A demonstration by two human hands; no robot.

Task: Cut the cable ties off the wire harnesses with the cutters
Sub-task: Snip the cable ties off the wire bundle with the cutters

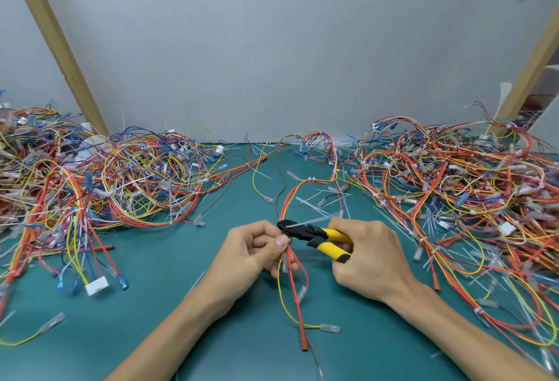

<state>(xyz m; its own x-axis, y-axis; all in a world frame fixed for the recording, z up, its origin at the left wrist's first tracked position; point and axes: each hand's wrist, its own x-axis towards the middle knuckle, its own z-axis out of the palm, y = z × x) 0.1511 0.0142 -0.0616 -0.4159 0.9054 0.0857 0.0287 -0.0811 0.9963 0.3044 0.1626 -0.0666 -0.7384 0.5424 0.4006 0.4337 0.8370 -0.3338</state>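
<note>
Now pinching the wire harness with left hand, gripping cutters crosswise with right hand, nose pointing at the harness.

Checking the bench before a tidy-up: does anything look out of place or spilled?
Yes: cut tie offcuts lie scattered loose on the green mat, mostly beside the right harness pile. Nothing looks damaged.

Two bare arms are showing from the lower edge of the view, with the left forearm and the right forearm lying uncovered down to the wrists. The left hand and right hand are likewise working bare. The left thumbnail is looking short and plain.
</note>
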